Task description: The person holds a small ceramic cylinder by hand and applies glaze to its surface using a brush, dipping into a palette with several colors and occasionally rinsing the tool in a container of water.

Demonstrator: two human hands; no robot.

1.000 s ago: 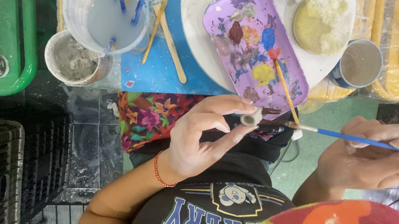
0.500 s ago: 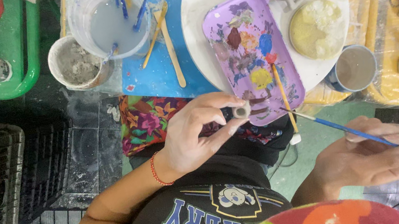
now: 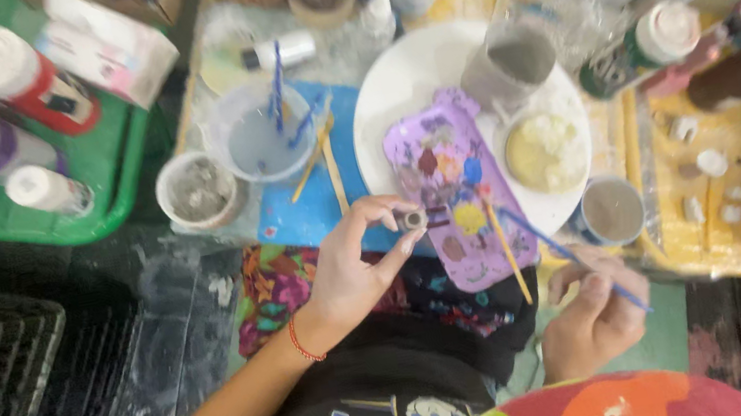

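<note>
Over the purple palette (image 3: pixel 448 186), right hand (image 3: pixel 597 320) has swung its brush (image 3: pixel 569 249) up.

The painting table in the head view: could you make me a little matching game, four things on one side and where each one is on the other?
Things:
1. small grey piece
2. blue-handled brush
3. purple palette
4. green tray

Places:
A. on the white plate
B. at the left, bearing paint bottles
C. pinched in the left hand
D. held in the right hand, tip toward the palette

Pairs: 1-C, 2-D, 3-A, 4-B
</note>
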